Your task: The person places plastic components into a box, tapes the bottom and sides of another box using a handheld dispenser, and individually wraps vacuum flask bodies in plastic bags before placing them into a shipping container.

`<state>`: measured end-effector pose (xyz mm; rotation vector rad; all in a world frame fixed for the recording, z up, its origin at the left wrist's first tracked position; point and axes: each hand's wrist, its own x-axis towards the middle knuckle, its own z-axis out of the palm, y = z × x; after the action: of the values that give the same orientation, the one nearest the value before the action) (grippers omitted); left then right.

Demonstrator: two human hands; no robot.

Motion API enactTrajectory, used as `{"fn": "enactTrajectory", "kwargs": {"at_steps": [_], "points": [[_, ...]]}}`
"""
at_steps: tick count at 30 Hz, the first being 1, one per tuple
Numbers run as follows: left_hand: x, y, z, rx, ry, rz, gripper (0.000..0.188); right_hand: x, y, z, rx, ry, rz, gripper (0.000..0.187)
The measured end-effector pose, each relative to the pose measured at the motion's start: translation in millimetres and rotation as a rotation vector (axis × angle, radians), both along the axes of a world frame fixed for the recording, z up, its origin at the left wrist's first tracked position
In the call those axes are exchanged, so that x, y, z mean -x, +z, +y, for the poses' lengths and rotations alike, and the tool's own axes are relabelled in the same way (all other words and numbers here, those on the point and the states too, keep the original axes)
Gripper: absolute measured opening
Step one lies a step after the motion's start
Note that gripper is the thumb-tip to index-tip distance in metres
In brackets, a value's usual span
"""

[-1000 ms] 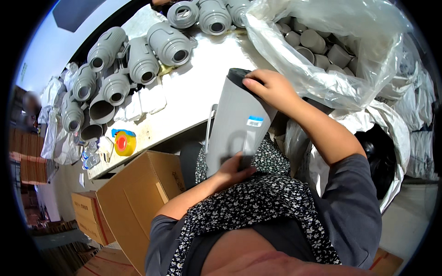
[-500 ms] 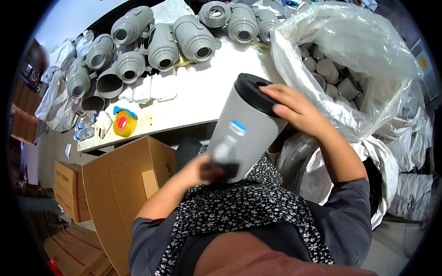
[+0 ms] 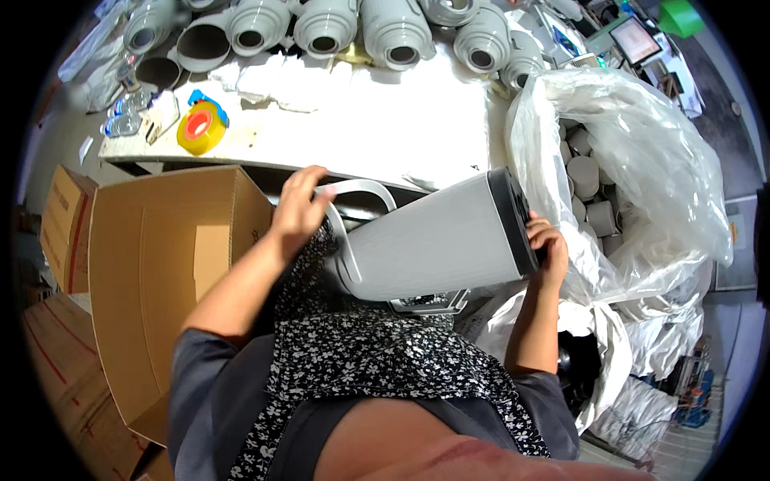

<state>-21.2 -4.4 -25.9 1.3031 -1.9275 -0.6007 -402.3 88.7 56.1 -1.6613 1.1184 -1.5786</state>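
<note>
In the head view, the grey jug (image 3: 437,236) has swung from a steep, black-end-up lean to lying nearly level across the front of the body, its black end (image 3: 512,224) toward the right. The label with the blue strip no longer faces the camera; a plain side does. The left grip (image 3: 298,212) has gone from the jug's lower wall to the pale carry loop (image 3: 373,188) at the narrower end. As I judge it, the turn puts that loop within the left grip's reach while the other side bears much of the weight, so the handling is now spread over both ends.

The right grip (image 3: 548,247) is clasping the black end, fingers bent against its outer face. The left grip's fingers bend at the loop and appear to touch it; whether they close round it I cannot tell.

The jug is over the lap, just in front of the flowered apron (image 3: 377,357) and near the edge of the white desk (image 3: 377,132), between the open carton (image 3: 152,272) and the clear plastic bag (image 3: 646,164). Its wall is smooth, matt grey, widening toward the black end; a squared bracket (image 3: 437,305) shows beneath, and the narrow end is slightly blurred.
</note>
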Motion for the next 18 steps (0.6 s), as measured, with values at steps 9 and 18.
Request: {"fn": "enactTrajectory", "kwargs": {"at_steps": [9, 18], "points": [[53.2, -11.5, -16.7, -0.529, -0.441, 0.844, 0.06, -1.1, 28.9, -39.9, 0.085, 0.625, -0.188, 0.037], [68.4, -5.3, -12.8, -0.761, -0.619, 0.59, 0.056, -69.5, -138.7, -241.3, -0.083, 0.079, 0.868, 0.017]]}}
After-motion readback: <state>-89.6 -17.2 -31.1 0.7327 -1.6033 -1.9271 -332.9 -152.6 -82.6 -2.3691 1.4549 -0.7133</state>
